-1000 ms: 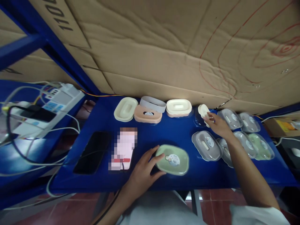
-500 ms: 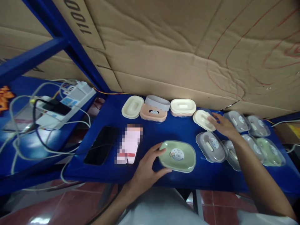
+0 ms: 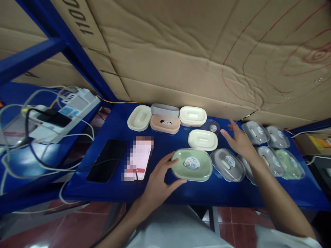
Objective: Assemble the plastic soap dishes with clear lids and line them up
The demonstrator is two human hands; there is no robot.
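My left hand [image 3: 159, 177] grips the left end of a green soap dish [image 3: 184, 171], thumb at the near edge and fingers on the far side. The dish has a clear cover with a round label. Behind it lies a cream oval tray [image 3: 203, 140] with a raised middle. My right hand [image 3: 240, 140] hovers to the right of this tray, fingers apart and holding nothing. Near its fingertips a clear lid [image 3: 210, 128] with a label lies on the table. Below that hand is a grey covered soap dish [image 3: 228, 165], partly next to the green one.
Along the back stand a cream tray [image 3: 139, 119], a peach dish [image 3: 165, 124], a grey shell [image 3: 164, 110] and a cream-topped dish [image 3: 193, 116]. Several covered dishes fill the right end. Two phones, one dark [image 3: 107, 162], lie left, beside a power strip [image 3: 64, 115] with cables.
My right hand has let go of the cream tray, which now lies further left, behind the green dish. The clear lid shows beside it. My left hand still grips the green dish.
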